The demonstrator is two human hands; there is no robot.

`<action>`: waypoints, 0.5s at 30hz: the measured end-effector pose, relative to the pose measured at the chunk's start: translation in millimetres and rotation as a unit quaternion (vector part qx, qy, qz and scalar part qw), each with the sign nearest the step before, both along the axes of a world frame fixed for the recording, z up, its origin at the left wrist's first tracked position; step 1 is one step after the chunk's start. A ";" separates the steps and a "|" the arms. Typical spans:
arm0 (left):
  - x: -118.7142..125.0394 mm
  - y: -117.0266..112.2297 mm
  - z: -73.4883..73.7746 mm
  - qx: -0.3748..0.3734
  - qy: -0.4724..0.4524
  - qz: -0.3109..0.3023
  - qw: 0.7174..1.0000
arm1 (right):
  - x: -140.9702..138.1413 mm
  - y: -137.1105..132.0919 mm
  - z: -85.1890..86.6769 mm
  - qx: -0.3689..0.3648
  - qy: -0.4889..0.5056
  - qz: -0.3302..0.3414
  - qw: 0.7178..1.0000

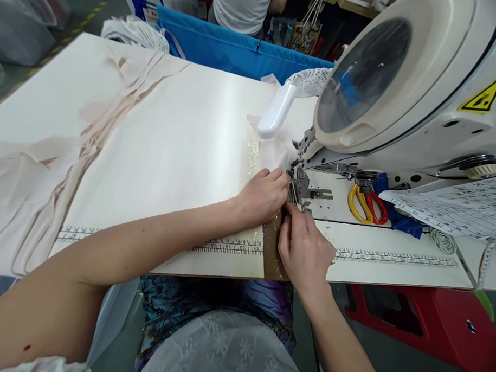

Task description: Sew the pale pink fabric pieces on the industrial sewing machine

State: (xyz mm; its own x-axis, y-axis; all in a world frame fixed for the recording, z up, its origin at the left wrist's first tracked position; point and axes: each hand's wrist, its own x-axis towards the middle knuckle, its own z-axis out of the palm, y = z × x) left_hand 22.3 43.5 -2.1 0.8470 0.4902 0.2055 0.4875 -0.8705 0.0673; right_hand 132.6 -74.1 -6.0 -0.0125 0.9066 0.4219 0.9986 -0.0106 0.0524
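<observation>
My left hand (264, 196) lies on the white table (181, 145) with its fingers curled and their tips pressed together right at the presser foot (299, 192) of the sewing machine (411, 82). My right hand (303, 249) sits just below it, thumb and forefinger pinched at the same spot. Both seem to grip a small piece of pale fabric (277, 149) that runs under the foot; the part inside the fingers is hidden.
Pale pink fabric pieces (48, 176) lie piled at the table's left. Red and yellow scissors (366, 203) and a printed paper sheet (456, 206) rest on the machine bed. A white handle (276, 112) and a blue bin (227, 45) are behind. Another person sits beyond.
</observation>
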 end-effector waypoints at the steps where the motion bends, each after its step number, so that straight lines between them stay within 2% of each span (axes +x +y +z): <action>1: -0.3 1.9 -0.3 -0.001 -0.001 0.002 1.000 | -0.7 1.1 -0.4 -0.002 -0.006 -0.006 1.000; 6: -2.9 11.0 -2.4 -0.010 -0.005 0.009 1.000 | -3.7 -1.5 1.1 0.004 -0.011 -0.013 1.000; 10: -4.4 14.8 -3.6 -0.022 -0.020 0.013 0.999 | -1.3 -16.1 2.5 0.021 0.036 0.015 0.999; 15: -11.1 7.3 9.8 -0.047 -0.043 0.045 0.997 | 8.1 -33.3 -2.6 0.037 0.097 0.078 0.992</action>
